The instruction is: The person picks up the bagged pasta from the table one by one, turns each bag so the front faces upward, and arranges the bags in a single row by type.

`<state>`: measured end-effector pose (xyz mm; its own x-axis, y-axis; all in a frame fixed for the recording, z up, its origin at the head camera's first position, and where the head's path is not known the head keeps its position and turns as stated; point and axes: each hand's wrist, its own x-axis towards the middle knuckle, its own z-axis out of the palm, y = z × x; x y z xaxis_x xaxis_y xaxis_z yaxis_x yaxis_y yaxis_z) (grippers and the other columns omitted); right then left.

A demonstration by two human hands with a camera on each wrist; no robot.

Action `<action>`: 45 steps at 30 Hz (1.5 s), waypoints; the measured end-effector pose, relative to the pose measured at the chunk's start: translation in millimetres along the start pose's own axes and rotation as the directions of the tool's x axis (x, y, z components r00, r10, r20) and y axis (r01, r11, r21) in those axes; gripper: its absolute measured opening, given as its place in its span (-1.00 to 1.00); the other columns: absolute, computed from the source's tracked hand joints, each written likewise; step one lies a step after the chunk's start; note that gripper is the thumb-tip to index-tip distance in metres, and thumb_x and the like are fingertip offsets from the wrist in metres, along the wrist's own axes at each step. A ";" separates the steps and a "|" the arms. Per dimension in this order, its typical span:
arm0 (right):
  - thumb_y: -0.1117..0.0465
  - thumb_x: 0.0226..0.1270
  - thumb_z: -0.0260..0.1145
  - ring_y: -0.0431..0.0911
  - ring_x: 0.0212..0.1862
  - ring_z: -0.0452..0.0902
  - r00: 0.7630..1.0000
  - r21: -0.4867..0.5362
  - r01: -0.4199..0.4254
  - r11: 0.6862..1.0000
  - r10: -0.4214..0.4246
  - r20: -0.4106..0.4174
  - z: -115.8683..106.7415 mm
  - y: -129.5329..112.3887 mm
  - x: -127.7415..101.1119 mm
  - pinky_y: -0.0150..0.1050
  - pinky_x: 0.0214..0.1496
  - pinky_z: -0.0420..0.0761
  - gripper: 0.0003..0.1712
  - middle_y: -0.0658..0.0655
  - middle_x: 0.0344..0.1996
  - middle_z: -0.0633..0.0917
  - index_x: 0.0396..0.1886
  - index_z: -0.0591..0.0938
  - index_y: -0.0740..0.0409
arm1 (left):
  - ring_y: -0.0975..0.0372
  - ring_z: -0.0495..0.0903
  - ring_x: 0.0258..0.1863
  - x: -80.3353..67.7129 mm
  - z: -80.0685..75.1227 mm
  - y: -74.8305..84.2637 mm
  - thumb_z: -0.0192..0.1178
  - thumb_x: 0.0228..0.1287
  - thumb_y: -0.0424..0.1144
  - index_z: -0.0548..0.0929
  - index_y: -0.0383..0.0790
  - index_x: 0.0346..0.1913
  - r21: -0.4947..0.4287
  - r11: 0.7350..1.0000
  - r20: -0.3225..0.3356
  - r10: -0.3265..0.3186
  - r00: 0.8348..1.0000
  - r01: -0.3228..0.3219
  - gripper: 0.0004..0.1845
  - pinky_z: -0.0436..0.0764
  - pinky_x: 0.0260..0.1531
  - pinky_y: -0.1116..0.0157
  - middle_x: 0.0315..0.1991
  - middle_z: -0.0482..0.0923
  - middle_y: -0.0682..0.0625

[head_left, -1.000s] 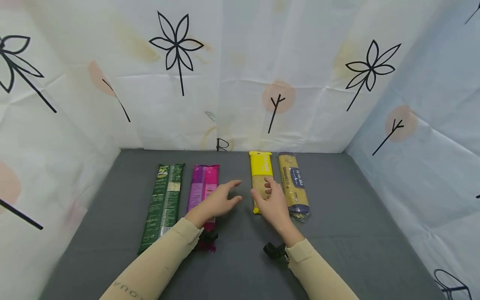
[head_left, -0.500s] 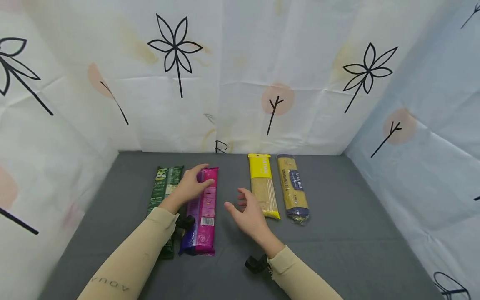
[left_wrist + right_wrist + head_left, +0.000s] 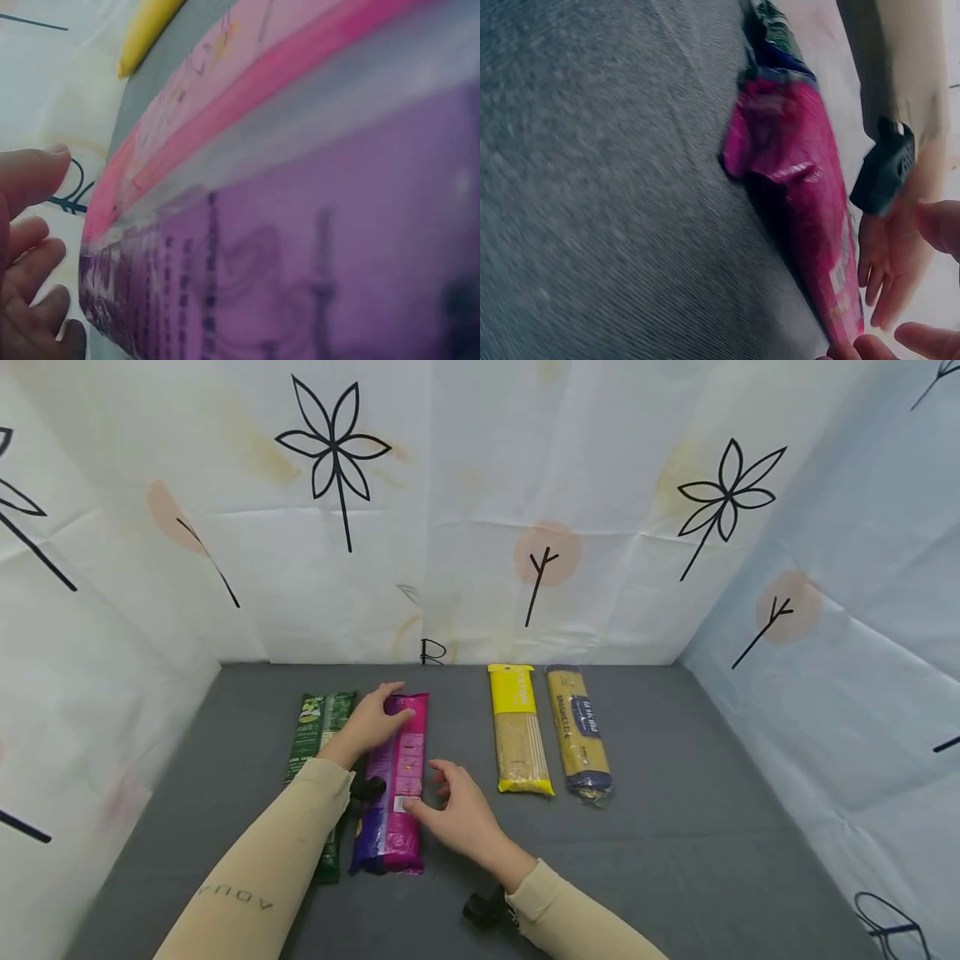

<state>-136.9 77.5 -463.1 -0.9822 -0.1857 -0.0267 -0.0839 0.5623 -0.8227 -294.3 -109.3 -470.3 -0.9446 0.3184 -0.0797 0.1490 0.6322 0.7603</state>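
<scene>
**Two hands close on magenta noodle packet**

The magenta packet (image 3: 401,777) lies lengthwise on the grey tabletop (image 3: 675,827), left of centre, just beside a green packet (image 3: 311,752) at its 9 o'clock. The left hand (image 3: 371,722) rests on its far end, its grip loosely curved over the film; the right hand (image 3: 453,810) touches the near edge, fingers relaxed. Yellow (image 3: 517,735) and blue-labelled (image 3: 579,735) packets lie at 3 o'clock. The slick film could slip from so light a hold, knocking the green neighbour.

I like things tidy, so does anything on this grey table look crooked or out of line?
Slightly: the pink packet, under both hands, sits tilted against the green packet, its near end overlapping it. The yellow packet and the spaghetti packet lie straight, side by side.
</scene>
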 end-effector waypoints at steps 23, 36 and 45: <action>-0.23 0.17 0.38 -0.08 -0.04 0.49 0.999 -0.067 -0.031 0.997 0.033 0.037 -3.6 9.6 5.4 -0.16 -0.08 0.56 -0.11 0.05 0.01 0.54 0.38 0.35 0.09 | -0.18 0.25 0.30 10.4 13.1 10.9 0.19 0.38 -0.14 0.23 -0.40 0.42 0.210 0.978 0.017 -0.006 1.000 0.002 -0.32 0.32 0.20 -0.13 0.34 0.25 -0.37; -0.18 0.01 0.52 -0.15 -0.13 0.46 0.988 -0.068 -0.055 0.996 0.064 0.138 -3.1 15.4 12.6 -0.28 -0.20 0.54 -0.03 0.02 -0.05 0.50 0.36 0.39 0.14 | -0.24 0.10 0.24 12.4 3.7 -5.9 0.27 0.28 0.01 0.45 -0.23 0.32 0.132 0.988 -0.042 -0.069 0.997 0.074 -0.37 0.22 0.11 -0.24 0.27 0.31 -0.32; -0.18 0.00 0.53 -0.17 -0.16 0.44 0.986 -0.068 -0.034 0.997 0.045 0.161 -0.4 14.6 12.9 -0.31 -0.21 0.53 -0.02 0.00 -0.08 0.49 0.36 0.39 0.15 | -0.20 0.14 0.13 20.9 -0.5 -9.2 0.25 0.30 -0.01 0.66 -0.15 0.07 0.054 0.982 -0.065 -0.179 0.982 0.183 -0.62 0.18 0.04 -0.17 0.11 0.46 -0.26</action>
<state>-150.8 83.6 -475.3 -0.9453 -0.2872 -0.1547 -0.0613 0.6221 -0.7806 -315.6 -108.8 -478.7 -0.9729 0.1535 -0.1727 -0.0107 0.7168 0.6972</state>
